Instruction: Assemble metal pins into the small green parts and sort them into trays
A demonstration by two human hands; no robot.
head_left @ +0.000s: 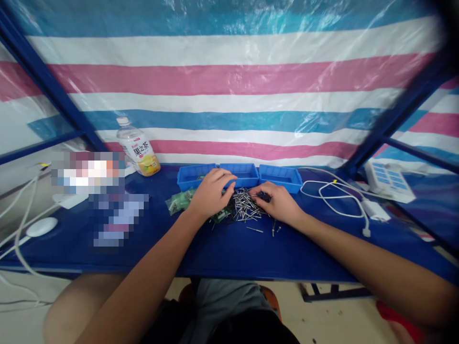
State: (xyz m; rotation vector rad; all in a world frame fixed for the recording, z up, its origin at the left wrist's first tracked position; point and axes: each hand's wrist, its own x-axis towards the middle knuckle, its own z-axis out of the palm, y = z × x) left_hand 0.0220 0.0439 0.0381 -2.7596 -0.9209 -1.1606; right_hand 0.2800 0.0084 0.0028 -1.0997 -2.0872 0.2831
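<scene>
A pile of thin silver pieces that look like blind rivets [245, 206] lies on the blue tabletop between my hands. My left hand [212, 192] hovers at the pile's left side, fingers stretched and thumb apart, with nothing visible in it. Under and beside it are a clear bag of small green pieces [180, 200] and some dark thin pieces. On the pile's right edge, my right hand [280, 204] is closed, thumb against fingers, around small dark pieces too small to name. A few loose rivets [254, 230] lie in front of the pile.
Three blue bins, left [186, 180], middle [247, 181] and right [281, 180], stand in a row behind the hands. A drink bottle [138, 150] and white mouse [42, 227] are left. White cables, an adapter [375, 210] and a power strip [389, 181] lie right.
</scene>
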